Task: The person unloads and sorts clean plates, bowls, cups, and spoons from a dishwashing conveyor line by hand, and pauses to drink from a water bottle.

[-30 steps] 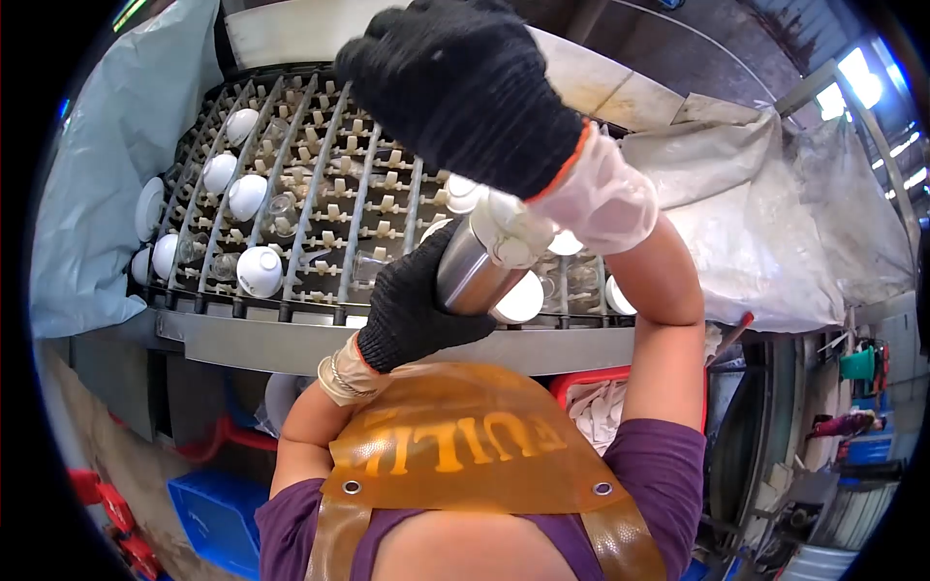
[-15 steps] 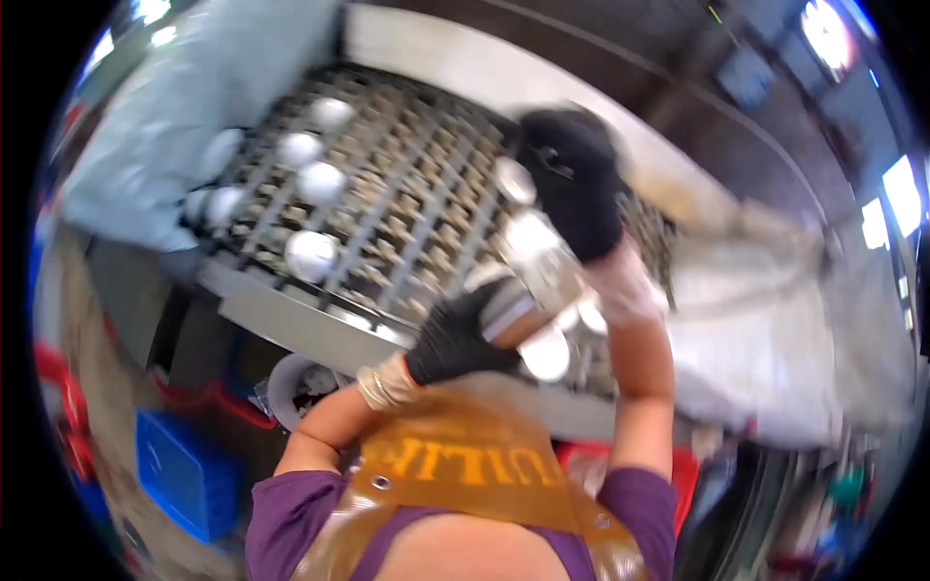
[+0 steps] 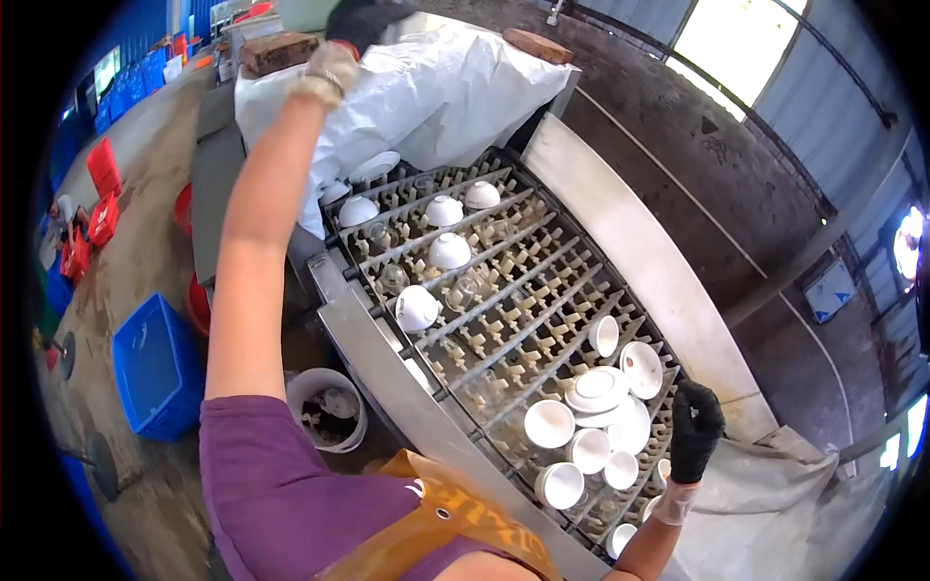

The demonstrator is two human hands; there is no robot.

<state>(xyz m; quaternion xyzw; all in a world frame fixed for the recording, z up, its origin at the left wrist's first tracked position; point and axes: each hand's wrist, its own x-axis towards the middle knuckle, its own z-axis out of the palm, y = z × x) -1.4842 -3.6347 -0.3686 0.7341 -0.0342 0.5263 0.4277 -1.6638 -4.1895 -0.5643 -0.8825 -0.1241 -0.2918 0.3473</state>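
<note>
My left hand point(image 3: 368, 24), in a black glove over a pale one, is stretched far forward above the white plastic sheet point(image 3: 436, 87). Motion blurs its fingers. My right hand point(image 3: 696, 431), gloved the same way, is closed at the right edge of the pegged conveyor point(image 3: 523, 320); whatever it may hold is hidden. Beside it are stacked white saucers point(image 3: 596, 389), a plate point(image 3: 641, 370) and several small bowls, one being a white bowl point(image 3: 549, 424). Farther up the belt, several upturned bowls point(image 3: 449, 251) and clear glasses point(image 3: 469, 287) sit among the pegs.
Bricks point(image 3: 279, 53) weigh down the sheet. A metal rail point(image 3: 387, 378) borders the conveyor's near side. On the floor at left are a blue crate point(image 3: 160, 368) and a white bucket point(image 3: 329, 412) with debris inside. A pale guard panel point(image 3: 639, 242) lines the far side.
My left hand has moved from the stacked dishes to high over the sheet. The right has drawn back to the belt's edge, and dishes now rest on the pegs. The view has turned left.
</note>
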